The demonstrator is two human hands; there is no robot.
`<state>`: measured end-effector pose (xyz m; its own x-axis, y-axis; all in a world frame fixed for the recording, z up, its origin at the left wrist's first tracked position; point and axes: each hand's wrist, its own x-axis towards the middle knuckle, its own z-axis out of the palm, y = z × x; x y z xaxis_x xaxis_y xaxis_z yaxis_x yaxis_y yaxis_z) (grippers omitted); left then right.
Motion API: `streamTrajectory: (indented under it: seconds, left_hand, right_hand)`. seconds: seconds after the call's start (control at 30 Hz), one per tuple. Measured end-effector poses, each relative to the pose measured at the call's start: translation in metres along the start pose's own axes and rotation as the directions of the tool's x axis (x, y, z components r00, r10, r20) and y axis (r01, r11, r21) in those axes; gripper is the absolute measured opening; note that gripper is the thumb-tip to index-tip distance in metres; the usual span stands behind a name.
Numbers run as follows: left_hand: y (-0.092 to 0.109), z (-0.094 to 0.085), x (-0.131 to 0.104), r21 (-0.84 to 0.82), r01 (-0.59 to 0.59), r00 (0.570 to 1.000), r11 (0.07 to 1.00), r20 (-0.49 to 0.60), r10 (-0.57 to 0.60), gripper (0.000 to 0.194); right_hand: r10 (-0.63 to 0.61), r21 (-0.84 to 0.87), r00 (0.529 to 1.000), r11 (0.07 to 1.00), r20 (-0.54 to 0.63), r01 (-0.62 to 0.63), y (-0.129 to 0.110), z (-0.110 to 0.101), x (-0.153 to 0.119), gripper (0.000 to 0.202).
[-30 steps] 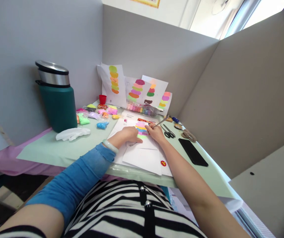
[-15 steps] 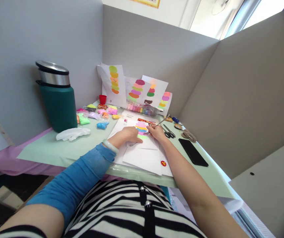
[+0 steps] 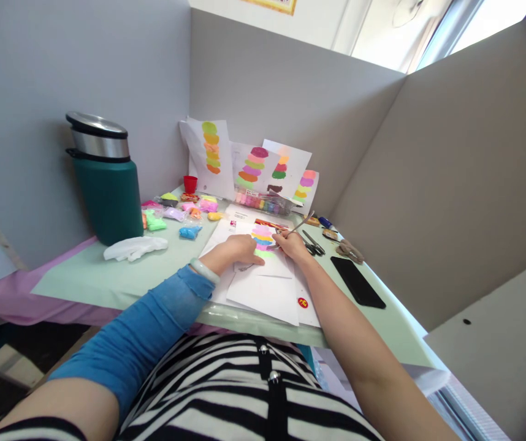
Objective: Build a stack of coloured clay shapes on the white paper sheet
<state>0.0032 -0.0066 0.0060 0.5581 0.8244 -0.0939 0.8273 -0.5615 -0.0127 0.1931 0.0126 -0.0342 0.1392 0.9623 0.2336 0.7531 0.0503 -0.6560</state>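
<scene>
A white sheet [image 3: 270, 267] lies before me with stacked patches of pink, orange, blue and green clay [image 3: 263, 240] on it. My left hand [image 3: 241, 249] rests on the sheet's left side, thumb spread out to the right, pressing beside the patches. It appears to hold nothing. Closed around a thin metal modelling tool [image 3: 300, 224], my right hand [image 3: 289, 242] is at the patches' right edge. The tool's far end slants up to the right, while its lower tip is near the pink patch. My fingers partly cover the tool.
Clay packets [image 3: 190, 232] and a red cup [image 3: 190, 183] sit at the left back. A green bottle [image 3: 109, 196] stands near white gloves [image 3: 135, 247]. Scissors [image 3: 314, 245] and a black phone [image 3: 357, 282] lie to the right. Coloured sheets [image 3: 240, 156] lean against the partition.
</scene>
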Motion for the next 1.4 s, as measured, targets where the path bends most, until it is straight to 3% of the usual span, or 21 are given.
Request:
streamTrajectory:
  seconds: [0.13, 0.37, 0.5, 0.63, 0.7, 0.9, 0.97, 1.13, 1.4]
  left_hand:
    - [0.000, -0.001, -0.001, 0.001, -0.024, 1.000, 1.000, -0.001, 0.024, 0.065]
    - [-0.001, -0.003, -0.004, -0.024, -0.010, 1.000, 1.000, -0.019, 0.010, 0.067]
    - [-0.003, -0.001, -0.001, -0.077, -0.022, 0.989, 0.997, -0.145, 0.011, 0.067]
    - [-0.002, -0.002, 0.002, -0.226, -0.231, 0.937, 0.946, -0.315, 0.154, 0.053]
    - [0.000, -0.003, 0.002, -0.300, -0.306, 0.923, 0.904, -0.328, 0.203, 0.043]
    - [-0.001, -0.004, 0.002, -0.456, -0.342, 0.932, 0.822, -0.277, 0.234, 0.027]
    - [-0.003, -0.004, 0.003, -0.472, -0.318, 0.940, 0.822, -0.271, 0.208, 0.029]
    - [-0.007, -0.006, 0.007, -0.460, -0.159, 0.950, 0.874, -0.313, 0.008, 0.032]
    - [-0.015, -0.001, 0.010, -0.447, -0.178, 0.899, 0.877, -0.435, -0.040, 0.031]
  right_hand:
    - [-0.026, -0.044, 0.999, 0.999, -0.025, 0.025, -0.001, -0.002, -0.001, 0.032]
    - [-0.126, -0.053, 0.969, 0.992, -0.214, 0.117, -0.013, -0.010, -0.009, 0.045]
    - [-0.238, 0.102, 0.963, 0.963, -0.123, 0.251, -0.023, -0.007, -0.018, 0.044]
    - [-0.322, 0.271, 0.947, 0.911, -0.005, 0.311, -0.030, -0.001, -0.022, 0.040]
    - [-0.325, 0.338, 0.944, 0.896, 0.058, 0.288, -0.033, -0.001, -0.022, 0.040]
    - [-0.299, 0.467, 0.944, 0.861, 0.139, 0.204, -0.035, -0.005, -0.026, 0.040]
    - [-0.303, 0.524, 0.941, 0.832, 0.153, 0.183, -0.035, -0.006, -0.027, 0.038]
    - [-0.286, 0.635, 0.948, 0.761, 0.141, 0.135, -0.034, -0.006, -0.026, 0.038]
    - [-0.328, 0.768, 0.942, 0.621, 0.073, 0.157, -0.024, 0.001, -0.014, 0.029]
